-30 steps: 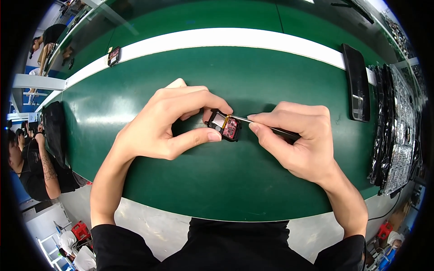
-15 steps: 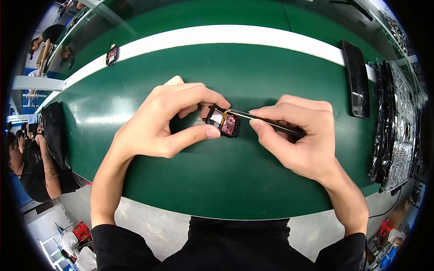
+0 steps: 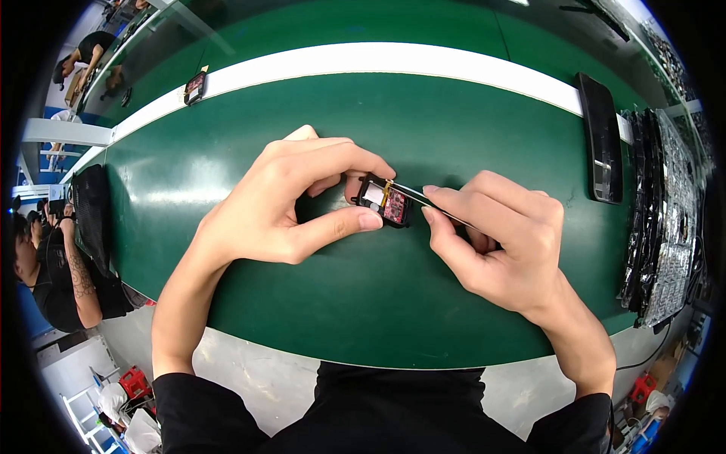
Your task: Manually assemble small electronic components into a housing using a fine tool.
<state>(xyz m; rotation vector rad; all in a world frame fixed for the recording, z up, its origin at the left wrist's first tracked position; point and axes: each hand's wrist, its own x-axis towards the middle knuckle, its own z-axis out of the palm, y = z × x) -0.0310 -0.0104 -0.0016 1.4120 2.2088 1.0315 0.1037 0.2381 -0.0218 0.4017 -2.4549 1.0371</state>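
Between the thumb and fingers of my left hand [image 3: 291, 197] is a small black watch case [image 3: 384, 201], its inside facing up. A red circuit board, a pale silvery block and a thin golden ribbon strip show within it. My right hand [image 3: 510, 231] is closed on slim tweezers [image 3: 414, 196], which slant in from the right. Their tips reach the case's upper edge by the golden strip; whether they grip the strip is too small to tell.
A similar opened case [image 3: 194, 89] rests on the white ledge [image 3: 393, 59] at far left. A black phone-like slab [image 3: 601, 140] lies at the right, beside stacked trays in shiny plastic [image 3: 662, 219]. A black bag [image 3: 91, 216] is at the table's left edge, near another person [image 3: 64, 276].
Both hands and the watch case have shifted slightly right. My right hand has turned, so the tweezers now lie more steeply and less of their dark handle shows.
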